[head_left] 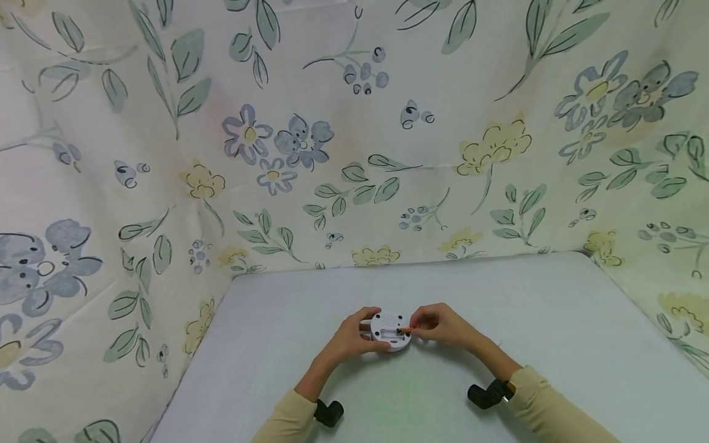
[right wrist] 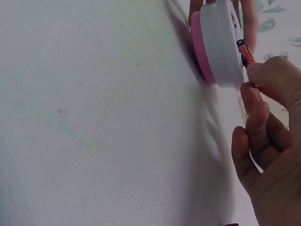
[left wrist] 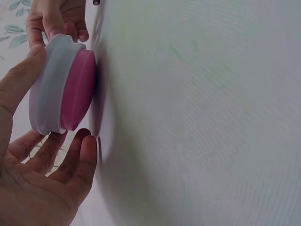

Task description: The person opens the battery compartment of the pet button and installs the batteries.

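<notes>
Round device, a white body with a pink side, is held pink side down near the middle of the counter; whether it touches the surface cannot be told. Floral fabric is the largest thing around it, hanging behind the counter and along both sides, printed with green leaves, blue blossoms and yellow flowers. Next in size is the counter, white, with a faint green tint toward its near part. Two beige sleeves reach in from the near edge. The left hand grasps the device by its rim, thumb at the near edge and a finger at the far one. The right hand pinches a slim battery at the device's other side. A black wrist camera sits at the left wrist, another at the right. On the device's upward face are small holes, dark spots and a battery compartment. Smallest comes the battery, orange with a black end, that end right at the compartment.
</notes>
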Motion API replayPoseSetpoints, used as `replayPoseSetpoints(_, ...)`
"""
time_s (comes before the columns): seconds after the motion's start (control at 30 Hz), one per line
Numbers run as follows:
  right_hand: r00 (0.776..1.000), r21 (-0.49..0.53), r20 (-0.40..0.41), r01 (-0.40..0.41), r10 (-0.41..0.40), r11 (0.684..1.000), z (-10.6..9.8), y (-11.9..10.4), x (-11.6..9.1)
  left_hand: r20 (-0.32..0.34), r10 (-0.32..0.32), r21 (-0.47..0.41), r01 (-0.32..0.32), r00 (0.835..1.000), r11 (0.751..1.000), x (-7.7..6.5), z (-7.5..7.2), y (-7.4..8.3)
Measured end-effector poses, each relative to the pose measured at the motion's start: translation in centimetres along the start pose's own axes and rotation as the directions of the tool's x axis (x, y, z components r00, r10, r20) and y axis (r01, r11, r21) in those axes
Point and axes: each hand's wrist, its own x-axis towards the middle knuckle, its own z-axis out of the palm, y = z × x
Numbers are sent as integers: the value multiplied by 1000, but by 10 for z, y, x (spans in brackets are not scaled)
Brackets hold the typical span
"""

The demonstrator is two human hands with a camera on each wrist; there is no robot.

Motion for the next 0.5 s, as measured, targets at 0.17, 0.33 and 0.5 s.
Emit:
replayPoseSetpoints(0.17, 1000, -44, 4, 11, -10, 999, 2, 1, 3, -3, -8, 15, 8, 1000, 1000, 0, 1, 1)
replayPoseSetpoints(0.33, 1000, -48, -8, 21, -21, 999, 10, -2, 8, 1, 1, 17, -1, 1000, 1000, -1, 2, 4)
replayPoseSetpoints(0.5, 999, -78, -27, 22, -24, 997, 15, -9, 12, 9, 4, 10, -4, 1000, 1000, -1, 2, 6)
